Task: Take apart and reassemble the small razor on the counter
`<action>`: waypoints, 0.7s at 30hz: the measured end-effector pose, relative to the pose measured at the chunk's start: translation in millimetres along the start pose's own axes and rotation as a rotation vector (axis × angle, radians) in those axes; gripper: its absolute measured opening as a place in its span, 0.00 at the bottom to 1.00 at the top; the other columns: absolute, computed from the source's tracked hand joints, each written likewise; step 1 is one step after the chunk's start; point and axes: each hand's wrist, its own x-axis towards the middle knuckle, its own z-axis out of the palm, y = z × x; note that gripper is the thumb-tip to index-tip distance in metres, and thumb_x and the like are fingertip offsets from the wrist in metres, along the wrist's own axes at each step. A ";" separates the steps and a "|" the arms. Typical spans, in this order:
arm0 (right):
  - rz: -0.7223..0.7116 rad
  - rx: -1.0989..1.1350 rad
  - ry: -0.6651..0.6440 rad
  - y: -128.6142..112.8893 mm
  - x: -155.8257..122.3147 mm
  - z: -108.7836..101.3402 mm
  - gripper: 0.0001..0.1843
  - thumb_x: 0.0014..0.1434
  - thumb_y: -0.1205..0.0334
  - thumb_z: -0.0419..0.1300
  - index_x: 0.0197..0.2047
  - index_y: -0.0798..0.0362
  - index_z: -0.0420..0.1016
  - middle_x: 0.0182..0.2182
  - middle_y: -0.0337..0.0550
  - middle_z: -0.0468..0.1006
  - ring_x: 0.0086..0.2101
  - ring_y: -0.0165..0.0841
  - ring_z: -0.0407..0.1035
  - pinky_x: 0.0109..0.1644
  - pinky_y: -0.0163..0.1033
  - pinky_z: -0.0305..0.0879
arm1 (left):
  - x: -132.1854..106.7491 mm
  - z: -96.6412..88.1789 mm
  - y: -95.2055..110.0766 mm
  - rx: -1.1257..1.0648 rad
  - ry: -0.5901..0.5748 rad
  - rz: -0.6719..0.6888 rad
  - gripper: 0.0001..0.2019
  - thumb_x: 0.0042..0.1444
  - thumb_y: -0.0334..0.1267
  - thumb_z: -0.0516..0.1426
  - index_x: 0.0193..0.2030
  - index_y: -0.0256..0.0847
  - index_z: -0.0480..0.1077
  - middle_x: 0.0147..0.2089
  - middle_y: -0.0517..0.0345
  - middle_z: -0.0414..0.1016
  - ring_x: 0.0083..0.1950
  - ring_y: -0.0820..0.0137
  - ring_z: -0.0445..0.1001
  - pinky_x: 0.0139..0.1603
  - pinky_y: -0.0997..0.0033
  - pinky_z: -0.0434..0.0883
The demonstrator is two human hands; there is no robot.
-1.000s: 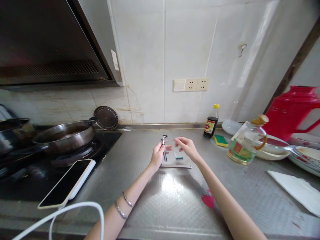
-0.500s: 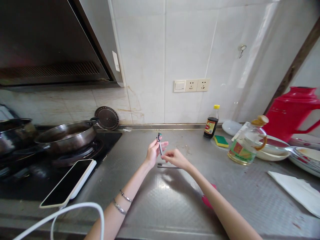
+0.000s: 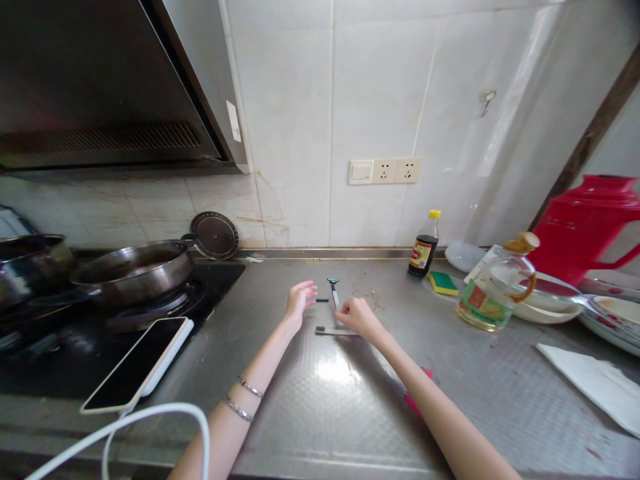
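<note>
Head-worn view, facing forward and down, across counter, toward wall

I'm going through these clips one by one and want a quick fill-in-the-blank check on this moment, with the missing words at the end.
1. The right hand grips the razor by its ____, not by its head.
2. The left hand is open, and the bracelets below its wrist number ____.
3. The bottle of dark liquid near the wall has a ____ cap.
4. The sponge is yellow along its front edge and ____ on top.

Missing words: handle; two; yellow; green.
</note>
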 end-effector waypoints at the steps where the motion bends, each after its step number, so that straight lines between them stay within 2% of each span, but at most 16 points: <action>1: 0.017 -0.039 -0.015 1.5 0.2 0.9 0.13 0.48 0.64 0.55 0.18 0.60 0.74 0.15 0.46 0.73 0.20 0.28 0.65 0.24 0.31 0.48 | 1.6 -1.9 0.4 0.011 0.013 0.007 0.13 0.45 0.28 0.53 0.40 0.34 0.70 0.43 0.46 0.75 0.37 0.70 0.75 0.33 0.75 0.69; 7: 0.061 -0.163 -0.083 3.8 -0.3 3.3 0.12 0.48 0.63 0.55 0.23 0.59 0.78 0.22 0.53 0.77 0.25 0.33 0.70 0.25 0.32 0.51 | 5.2 -5.9 0.3 0.040 0.041 0.042 0.13 0.42 0.28 0.51 0.35 0.34 0.73 0.39 0.47 0.76 0.35 0.71 0.74 0.32 0.75 0.68; 18: 0.091 -0.226 -0.152 0.5 -4.2 6.5 0.13 0.49 0.61 0.55 0.30 0.59 0.78 0.29 0.57 0.79 0.30 0.38 0.73 0.28 0.34 0.57 | 6.1 -5.7 -2.6 0.077 0.017 0.044 0.14 0.41 0.28 0.50 0.34 0.34 0.73 0.38 0.49 0.75 0.34 0.73 0.73 0.30 0.77 0.68; 21: 0.087 -0.230 -0.158 0.0 -4.7 6.4 0.13 0.50 0.61 0.54 0.30 0.59 0.78 0.29 0.57 0.79 0.30 0.38 0.73 0.29 0.34 0.58 | 8.2 -6.8 -5.2 0.153 0.006 0.058 0.14 0.43 0.27 0.50 0.35 0.34 0.73 0.38 0.49 0.76 0.34 0.72 0.74 0.30 0.76 0.69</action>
